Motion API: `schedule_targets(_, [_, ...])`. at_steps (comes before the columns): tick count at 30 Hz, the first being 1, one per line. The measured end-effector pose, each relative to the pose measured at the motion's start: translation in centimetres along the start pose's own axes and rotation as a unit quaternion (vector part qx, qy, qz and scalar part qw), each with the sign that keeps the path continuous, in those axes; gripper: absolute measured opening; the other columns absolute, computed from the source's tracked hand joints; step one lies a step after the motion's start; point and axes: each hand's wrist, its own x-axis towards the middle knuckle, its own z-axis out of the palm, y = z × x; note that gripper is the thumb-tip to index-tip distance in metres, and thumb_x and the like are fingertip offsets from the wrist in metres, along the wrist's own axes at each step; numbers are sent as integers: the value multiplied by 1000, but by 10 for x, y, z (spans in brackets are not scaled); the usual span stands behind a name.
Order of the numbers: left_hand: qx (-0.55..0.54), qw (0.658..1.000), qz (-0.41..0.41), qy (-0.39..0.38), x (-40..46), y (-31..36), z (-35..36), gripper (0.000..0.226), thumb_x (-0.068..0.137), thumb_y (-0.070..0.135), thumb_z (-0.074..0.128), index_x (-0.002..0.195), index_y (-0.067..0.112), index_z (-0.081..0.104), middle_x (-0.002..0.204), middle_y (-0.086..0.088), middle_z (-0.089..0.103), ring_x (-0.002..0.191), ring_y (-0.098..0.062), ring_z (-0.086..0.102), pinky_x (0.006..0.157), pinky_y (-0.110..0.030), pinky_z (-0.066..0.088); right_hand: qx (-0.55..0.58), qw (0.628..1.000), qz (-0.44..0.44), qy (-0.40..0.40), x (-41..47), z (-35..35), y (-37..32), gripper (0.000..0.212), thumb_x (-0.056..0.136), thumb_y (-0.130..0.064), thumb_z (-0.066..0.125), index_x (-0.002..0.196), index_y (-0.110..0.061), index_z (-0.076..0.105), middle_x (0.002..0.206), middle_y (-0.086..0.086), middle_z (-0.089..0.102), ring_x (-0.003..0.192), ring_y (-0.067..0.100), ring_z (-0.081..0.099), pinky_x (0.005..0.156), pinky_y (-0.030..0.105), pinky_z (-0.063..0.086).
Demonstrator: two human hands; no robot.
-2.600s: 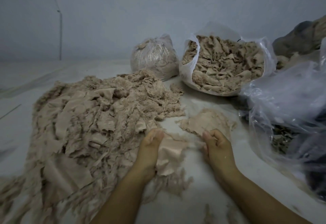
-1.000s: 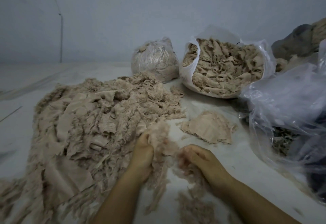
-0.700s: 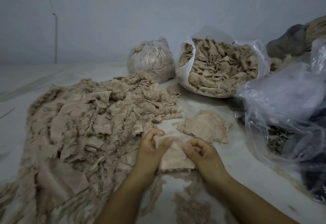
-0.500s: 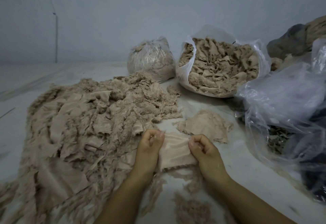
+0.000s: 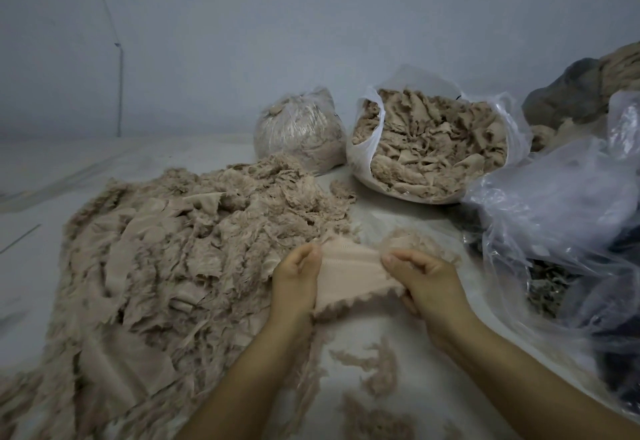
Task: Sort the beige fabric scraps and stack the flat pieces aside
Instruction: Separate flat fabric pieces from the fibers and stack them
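Stack of flat pieces [image 5: 424, 245] lay mostly hidden behind my right hand [image 5: 424, 278] in the head view. My left hand [image 5: 294, 278] and right hand pinched a smooth beige scrap [image 5: 349, 280], zigzag-edged below, stretched between them just right of the frayed scrap heap [image 5: 180, 259].

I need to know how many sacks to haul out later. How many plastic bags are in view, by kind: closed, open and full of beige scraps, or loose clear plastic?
Closed bag of beige scraps: 1
Open bag of beige scraps: 1
Loose clear plastic bags at right: at least 1; the crumpled layers hide the exact number
Total: at least 3
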Motion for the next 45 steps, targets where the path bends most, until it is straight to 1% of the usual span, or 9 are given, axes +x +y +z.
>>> schedule_targets(6, [124,988,-49,-73,34,3,-2,12,98,13,48,105,12,57,78,-1,64,59,-16,62,62,-33,56,-299,953,-1,54,59,-41,-3,18,89,-26,63,103,-17,69,80,1,66,73,18,62,63,26,46])
schedule_targets(8, [309,944,53,-103,30,-5,-22,9,93,12,55,98,16,62,83,4,64,77,-17,63,73,-22,50,-454,889,-15,58,59,-57,8,32,89,-30,61,120,-21,60,101,10,66,94,26,62,79,31,46])
schedule_targets(11, [466,843,171,-207,20,-12,-48,32,87,12,60,119,17,61,119,3,59,111,-9,52,88,1,29,-404,913,-58,12,45,-46,19,13,87,-20,65,100,-20,65,88,2,66,83,17,60,71,19,43])
schedule_targets(17, [573,729,260,-270,12,-10,-59,40,85,15,56,124,5,58,131,-9,52,126,-20,42,107,-17,23,-456,851,-119,-233,15,11,51,27,88,-37,63,114,-30,63,106,-11,55,93,-5,53,79,2,35])
schedule_targets(21, [506,796,239,-230,9,-7,-53,20,96,14,50,100,10,69,101,-3,66,95,-15,57,85,-28,42,-461,841,-145,-243,13,27,50,59,84,-48,65,137,-35,43,122,-11,42,111,5,46,88,18,38])
schedule_targets(24, [428,844,225,-232,3,-4,-46,20,96,17,52,88,18,70,82,11,64,77,1,56,72,-20,43,-363,890,-181,-207,14,37,46,25,88,-28,66,112,-22,62,98,-11,55,86,3,53,77,20,42])
schedule_targets(33, [436,878,110,-164,24,-30,-70,30,97,3,44,122,5,61,122,-2,58,114,-10,50,85,8,25,22,970,-72,-233,14,25,43,23,90,12,47,76,-4,55,62,-3,61,57,9,59,56,19,49])
schedule_targets(38, [278,954,74,-82,20,-15,-57,37,92,-8,45,108,18,65,110,10,65,103,-3,59,88,-2,39,-26,968,-88,-231,15,18,46,14,86,5,62,82,-8,60,82,9,66,77,17,65,70,30,55])
schedule_targets(45, [25,969,-173,-177,4,3,-24,48,85,48,55,112,9,64,107,-10,70,96,-18,67,77,-28,54,-12,967,-147,-208,9,23,38,44,72,31,53,56,-10,52,91,2,71,88,4,66,76,13,48])
